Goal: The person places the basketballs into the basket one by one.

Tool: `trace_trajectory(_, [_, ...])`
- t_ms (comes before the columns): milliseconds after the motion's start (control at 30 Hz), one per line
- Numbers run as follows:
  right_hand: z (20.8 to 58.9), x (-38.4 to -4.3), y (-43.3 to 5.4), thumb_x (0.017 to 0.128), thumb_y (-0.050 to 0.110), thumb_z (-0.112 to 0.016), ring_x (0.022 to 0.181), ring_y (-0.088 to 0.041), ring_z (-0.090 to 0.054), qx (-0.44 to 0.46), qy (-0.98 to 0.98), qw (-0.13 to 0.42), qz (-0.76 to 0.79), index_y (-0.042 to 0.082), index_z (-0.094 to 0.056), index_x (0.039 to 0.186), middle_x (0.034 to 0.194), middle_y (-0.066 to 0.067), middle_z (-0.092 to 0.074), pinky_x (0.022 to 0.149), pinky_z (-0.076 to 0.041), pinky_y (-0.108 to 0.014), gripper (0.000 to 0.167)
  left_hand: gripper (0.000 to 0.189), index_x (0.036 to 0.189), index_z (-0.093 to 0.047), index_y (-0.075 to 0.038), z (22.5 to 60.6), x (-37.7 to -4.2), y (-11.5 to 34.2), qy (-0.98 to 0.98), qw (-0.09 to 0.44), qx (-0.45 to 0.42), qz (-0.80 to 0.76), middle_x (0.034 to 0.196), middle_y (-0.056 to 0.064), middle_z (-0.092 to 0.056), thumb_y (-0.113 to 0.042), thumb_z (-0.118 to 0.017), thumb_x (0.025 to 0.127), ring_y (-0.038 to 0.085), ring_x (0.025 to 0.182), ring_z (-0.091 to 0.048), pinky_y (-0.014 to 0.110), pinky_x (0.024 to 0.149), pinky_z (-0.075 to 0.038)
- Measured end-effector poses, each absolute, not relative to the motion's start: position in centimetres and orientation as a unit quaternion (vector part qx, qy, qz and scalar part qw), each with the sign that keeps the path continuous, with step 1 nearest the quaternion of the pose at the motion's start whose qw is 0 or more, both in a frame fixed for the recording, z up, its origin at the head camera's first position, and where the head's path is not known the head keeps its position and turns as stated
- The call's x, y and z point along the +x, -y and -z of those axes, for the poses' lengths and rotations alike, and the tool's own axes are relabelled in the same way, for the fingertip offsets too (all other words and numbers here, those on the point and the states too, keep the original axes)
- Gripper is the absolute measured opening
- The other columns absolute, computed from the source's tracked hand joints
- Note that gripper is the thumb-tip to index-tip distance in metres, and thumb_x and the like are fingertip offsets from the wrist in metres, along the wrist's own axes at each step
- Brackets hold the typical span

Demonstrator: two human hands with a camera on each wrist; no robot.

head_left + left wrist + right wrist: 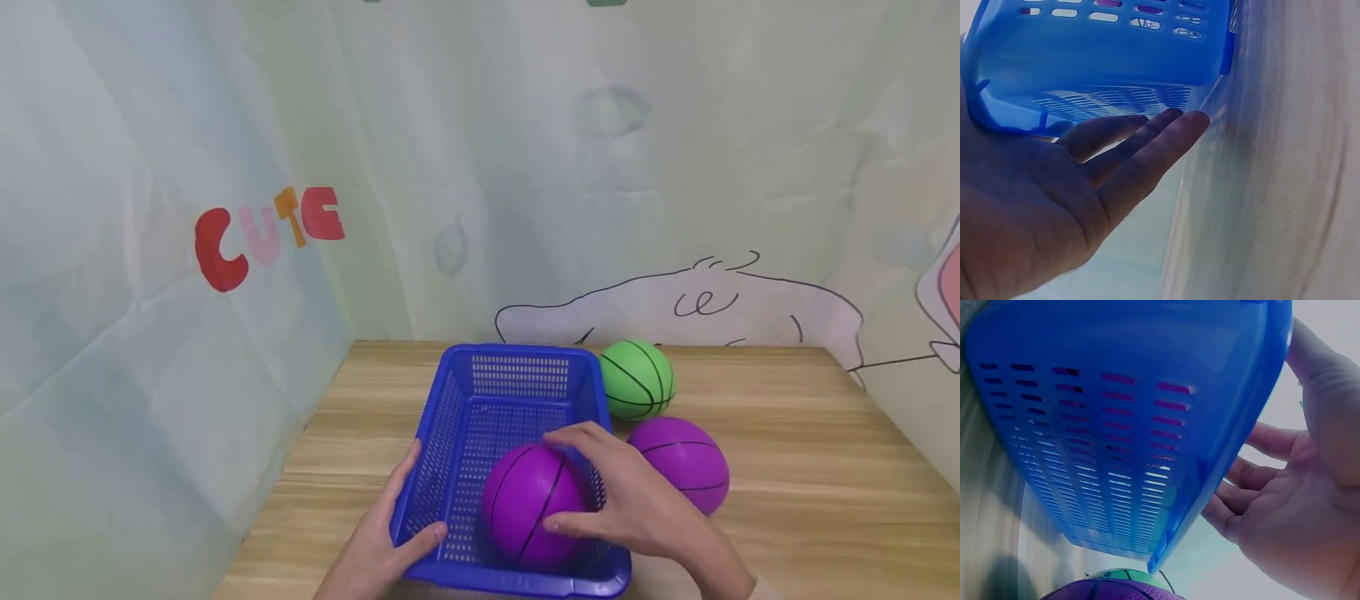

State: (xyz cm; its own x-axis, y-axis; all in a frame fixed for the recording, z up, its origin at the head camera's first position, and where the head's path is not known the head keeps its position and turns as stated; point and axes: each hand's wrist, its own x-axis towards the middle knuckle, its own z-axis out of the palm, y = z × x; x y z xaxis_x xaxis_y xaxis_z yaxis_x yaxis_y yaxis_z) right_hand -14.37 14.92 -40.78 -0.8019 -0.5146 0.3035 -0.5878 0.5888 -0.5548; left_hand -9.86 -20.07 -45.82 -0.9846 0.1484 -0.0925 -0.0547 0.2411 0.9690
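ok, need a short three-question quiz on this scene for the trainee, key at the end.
1. What color is the ball inside the blue basket? A) green B) yellow C) purple
2. True or false: the left hand is at the basket's right side.
3. How many balls sit on the table outside the basket?

Key:
1. C, purple.
2. False; it is at the left side.
3. Two: a green ball and another purple ball.

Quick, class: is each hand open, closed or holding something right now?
Left hand: holding the blue basket by its side rim.
Right hand: holding the purple ball inside the basket.
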Motion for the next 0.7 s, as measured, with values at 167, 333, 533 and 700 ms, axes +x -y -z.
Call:
trace_trajectory(167, [40.3,-14.1,-15.3,0.087,0.074,-0.084,0.138,-0.018,-0.064,0.289,0.896,0.061,-0.332,0.025,-0.059,0.158,0.153,0.011,-0.061,0.110,-0.060,-0.053,0.090,0.099,0.178,-0.022,-0.040,45.8,-9.8,20.0,-0.793,0.071,0.023,-0.604,0.181,0.018,-0.030,-0.030,-0.083,0.101,0.033,0.128,-0.071,0.053,0.108,-0.061])
trace_trajectory(333, [39.8,-13.9,-16.0,0.088,0.072,-0.085,0.134,-0.017,-0.065,0.277,0.897,0.076,-0.335,0.029,-0.057,0.160,0.155,0.012,-0.060,0.108,-0.061,-0.052,0.089,0.099,0.178,-0.023,-0.042,45.8,-9.7,20.0,-0.801,0.062,0.022,-0.596,0.181,0.017,-0.031,-0.030,-0.084,0.100,0.032,0.128,-0.071,0.053,0.110,-0.060])
trace_trajectory(533, [39.3,-13.5,-18.0,0.091,0.054,-0.092,0.135,-0.018,-0.065,0.260,0.894,0.126,-0.343,0.028,-0.057,0.161,0.154,0.009,-0.063,0.114,-0.056,-0.038,0.082,0.100,0.178,-0.022,-0.040,45.7,-9.8,20.0,-0.805,0.059,0.032,-0.589,0.181,0.015,-0.032,-0.030,-0.084,0.100,0.034,0.136,-0.067,0.055,0.114,-0.057])
trace_trajectory(700, [38.9,-13.2,-20.3,0.089,0.020,-0.098,0.135,-0.009,-0.064,0.230,0.868,0.173,-0.404,0.029,-0.050,0.166,0.145,0.002,-0.072,0.114,-0.038,-0.008,0.092,0.100,0.179,-0.022,-0.039,45.7,-9.8,20.1,-0.815,0.054,0.038,-0.575,0.183,0.014,-0.028,-0.032,-0.084,0.100,0.038,0.142,-0.062,0.062,0.117,-0.052])
